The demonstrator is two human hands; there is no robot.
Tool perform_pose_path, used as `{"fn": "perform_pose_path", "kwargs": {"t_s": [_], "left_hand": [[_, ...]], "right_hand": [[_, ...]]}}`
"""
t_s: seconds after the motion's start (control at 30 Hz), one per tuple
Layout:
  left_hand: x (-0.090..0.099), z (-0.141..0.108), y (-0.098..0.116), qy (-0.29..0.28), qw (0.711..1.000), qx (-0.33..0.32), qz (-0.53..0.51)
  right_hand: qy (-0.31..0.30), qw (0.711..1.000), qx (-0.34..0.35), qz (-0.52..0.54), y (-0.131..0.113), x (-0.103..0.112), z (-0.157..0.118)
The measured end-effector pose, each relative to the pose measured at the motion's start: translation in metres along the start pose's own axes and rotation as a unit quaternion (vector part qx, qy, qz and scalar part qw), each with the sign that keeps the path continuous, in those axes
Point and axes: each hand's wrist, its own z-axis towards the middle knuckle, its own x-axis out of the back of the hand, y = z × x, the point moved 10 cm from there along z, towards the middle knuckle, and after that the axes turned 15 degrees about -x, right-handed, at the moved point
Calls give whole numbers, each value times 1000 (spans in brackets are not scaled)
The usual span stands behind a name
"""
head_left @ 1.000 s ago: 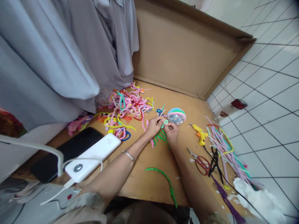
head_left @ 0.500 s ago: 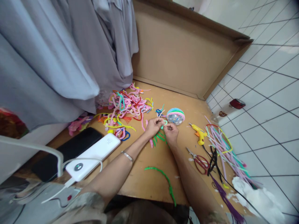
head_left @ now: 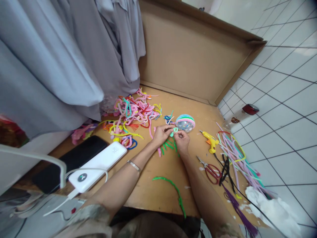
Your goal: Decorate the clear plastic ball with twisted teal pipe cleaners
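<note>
Between my fingertips is a mint-green pipe cleaner (head_left: 174, 130) bent into a small loop. My left hand (head_left: 162, 135) pinches its left side, and my right hand (head_left: 181, 140) pinches it from the right. Just behind them sits a clear dome (head_left: 185, 123) with blue, green and pink bands around it and bits inside. Short green pipe cleaner pieces (head_left: 168, 144) lie on the table beneath my hands, partly hidden by them. Nearer to me, a longer twisted green pipe cleaner (head_left: 173, 187) curves between my forearms.
A tangled heap of pipe cleaners (head_left: 135, 110) lies at back left. A white power bank (head_left: 99, 167) and black phone (head_left: 74, 158) are on the left. On the right are a yellow glue gun (head_left: 210, 141), red-handled scissors (head_left: 212, 172), straight pipe cleaners (head_left: 235, 153) and white stuffing (head_left: 269, 208).
Both hands stay pinched on the mint-green pipe cleaner, whose loop shows a little more clearly now. The whole view has shifted very slightly; nothing else has visibly moved.
</note>
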Motion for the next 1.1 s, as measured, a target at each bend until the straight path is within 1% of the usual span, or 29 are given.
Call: {"fn": "perform_pose_path", "kwargs": {"t_s": [0.17,0.27,0.5,0.63,0.77,0.9,1.1], "left_hand": [[-1,0,-9,20,998,35,-41],[-2,0,-13,23,996,50,-63],[-2,1,-10,31,995,38,-84],[0,0,-8,38,997,32,-61],[1,-1,-11,42,996,52,-61],[-2,0,-11,23,994,69,-80],[-7,2,-7,-9,994,63,-89]], "right_hand": [[-10,1000,-20,11,5,-1,0],[-10,1000,-21,11,6,-1,1],[-4,1000,-19,5,5,-1,0],[1,1000,-12,1,1,0,-1],[3,1000,-7,5,-1,1,-1],[-1,1000,-6,-6,-2,0,-2],[-30,999,-11,1,-3,-5,-4]]}}
